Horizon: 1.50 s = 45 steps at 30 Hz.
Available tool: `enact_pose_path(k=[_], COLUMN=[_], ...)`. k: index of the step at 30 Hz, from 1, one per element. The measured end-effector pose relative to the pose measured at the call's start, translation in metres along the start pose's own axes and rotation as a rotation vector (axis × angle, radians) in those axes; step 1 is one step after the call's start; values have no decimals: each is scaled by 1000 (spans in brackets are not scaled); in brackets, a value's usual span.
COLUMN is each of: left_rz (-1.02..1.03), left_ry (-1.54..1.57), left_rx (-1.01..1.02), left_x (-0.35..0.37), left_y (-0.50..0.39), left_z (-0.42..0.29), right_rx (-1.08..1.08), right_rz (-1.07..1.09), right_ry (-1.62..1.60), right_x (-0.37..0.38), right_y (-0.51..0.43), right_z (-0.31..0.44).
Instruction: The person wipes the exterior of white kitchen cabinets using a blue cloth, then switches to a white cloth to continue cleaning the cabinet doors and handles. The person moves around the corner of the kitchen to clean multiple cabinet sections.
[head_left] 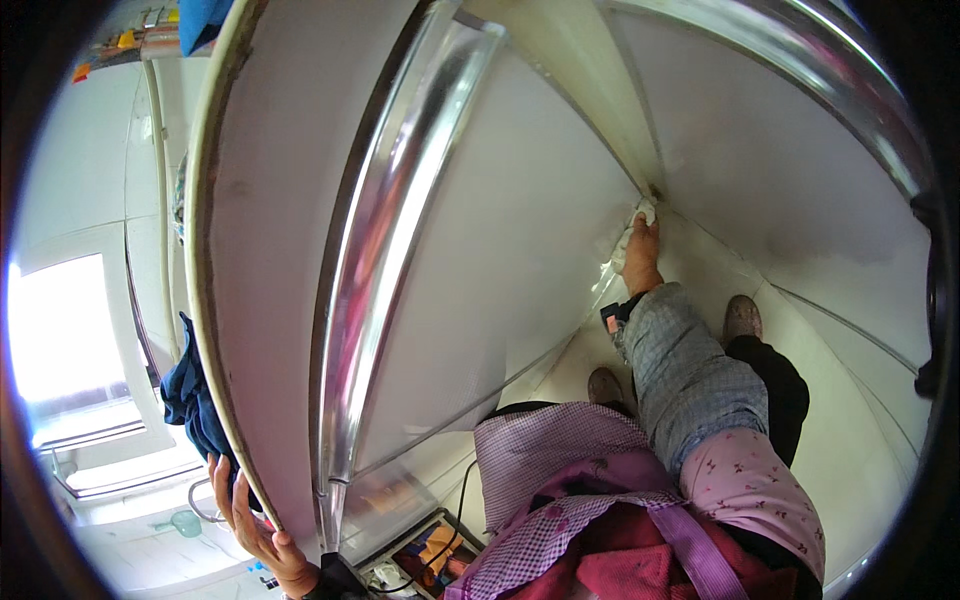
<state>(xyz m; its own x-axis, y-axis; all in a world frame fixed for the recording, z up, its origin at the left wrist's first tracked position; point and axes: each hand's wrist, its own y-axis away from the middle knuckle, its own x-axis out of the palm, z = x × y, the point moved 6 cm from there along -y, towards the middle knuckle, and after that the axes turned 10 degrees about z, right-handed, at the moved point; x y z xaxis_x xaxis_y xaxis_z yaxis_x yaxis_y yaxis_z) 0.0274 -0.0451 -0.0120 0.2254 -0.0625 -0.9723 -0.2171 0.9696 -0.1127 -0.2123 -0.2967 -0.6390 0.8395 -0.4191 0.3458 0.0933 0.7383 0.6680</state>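
Down in the corner where white panels meet the floor, my right hand (pixel 642 255) holds a crumpled white cloth (pixel 622 251). The cloth is pressed against the foot of the left panel (pixel 517 225), and a wet-looking shine shows beside it. At lower left, my left hand (pixel 262 544) grips the pale rounded edge (pixel 196 247) of a white surface, thumb on the near side and fingers over the far side. A dark blue cloth (pixel 191 397) hangs over that edge, just above my left fingers.
A chrome rail (pixel 401 247) runs along the left panel, and another chrome rail (pixel 832 67) curves at upper right. My shoes (pixel 742 319) stand on the pale floor. A box (pixel 420 555) of assorted items and a black cable (pixel 463 506) lie near my apron. Beyond the edge is a bright window (pixel 71 337).
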Motion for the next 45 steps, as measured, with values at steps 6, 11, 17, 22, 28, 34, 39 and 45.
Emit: enact_pose_path(k=[6,11,17,22,28,34,39,45], left_rz=[8,2,-33,-65,-79,-83,-84,-81], left_ry=[0,28,45,91,109,112,119,118], left_rx=[23,10,42,130,171,163,150,158], left_x=[0,0,-3,-8,-12,-11,-11,-10], left_y=[3,-1,-5,-6,-6,-7,-8,-9], left_z=[4,-4,-11,-17,-23,-23,-21,-22], right_rx=[315,294,3,-753,-789,-646,-764,-769], right_rz=[52,165,68,61,174,217,108,152], right_ry=[38,-297,-112,296,396,393,380,378], right_x=[-17,-9,15,65,72,66,63,71], right_y=[6,10,34,173,198,172,179,184], right_z=[-74,-105,3,120,159,131,145,142])
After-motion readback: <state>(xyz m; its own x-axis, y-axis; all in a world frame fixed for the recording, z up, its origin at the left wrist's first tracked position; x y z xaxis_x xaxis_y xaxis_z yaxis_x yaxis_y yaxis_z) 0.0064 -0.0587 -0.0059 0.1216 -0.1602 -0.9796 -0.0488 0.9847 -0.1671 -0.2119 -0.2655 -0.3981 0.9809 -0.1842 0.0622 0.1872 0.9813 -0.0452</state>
